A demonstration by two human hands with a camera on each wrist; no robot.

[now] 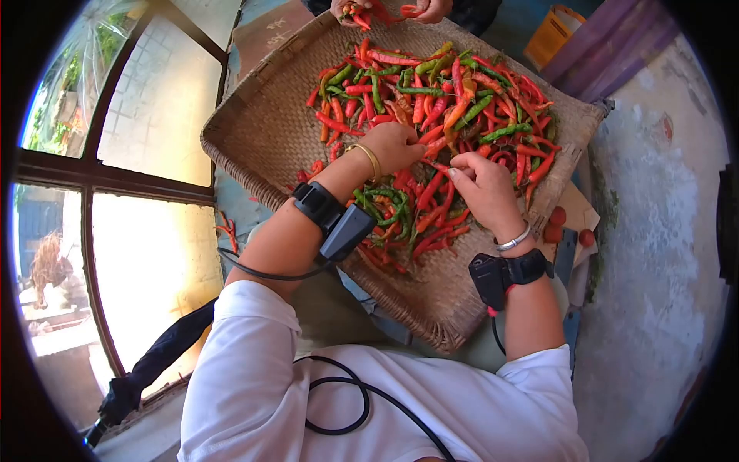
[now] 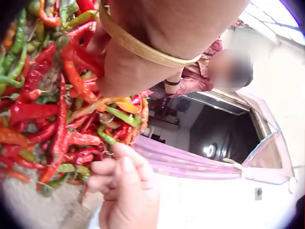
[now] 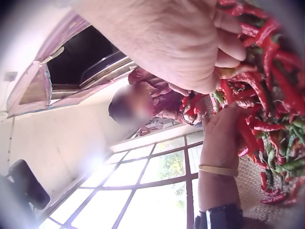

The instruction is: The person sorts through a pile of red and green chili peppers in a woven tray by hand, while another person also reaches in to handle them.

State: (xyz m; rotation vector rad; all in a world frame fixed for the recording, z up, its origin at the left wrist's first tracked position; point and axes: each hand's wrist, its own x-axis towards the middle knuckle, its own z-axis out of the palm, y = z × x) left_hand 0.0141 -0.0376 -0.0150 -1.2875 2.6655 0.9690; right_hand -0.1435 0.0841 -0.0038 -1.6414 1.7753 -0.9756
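I have the left hand (image 1: pixel 391 148) gripping a red chilli (image 3: pixel 247 135) at the pepper heap (image 1: pixel 462 88) in the woven tray (image 1: pixel 262 131); whether the right hand (image 1: pixel 490 191), fingers bent nearby, pinches anything, I cannot tell.

Slender glossy red peppers (image 1: pixel 433 189): glowing scarlet, some shading into orange
Slim wrinkled green peppers (image 1: pixel 508 131): standing out bright among the reds, towards the tray's far and near edges
Square tan woven tray (image 1: pixel 250 123): showing a criss-cross weave from left corner to near corner
White short-sleeved cloth shirt (image 1: pixel 246 369): appearing plain
Thin gold metal bangle (image 1: pixel 375 162): gleaming yellow
Silver metal bangle (image 1: pixel 514 239): shining pale grey
Purple draped curtain (image 1: pixel 616 46), beyond the right corner: mixing violet and lilac
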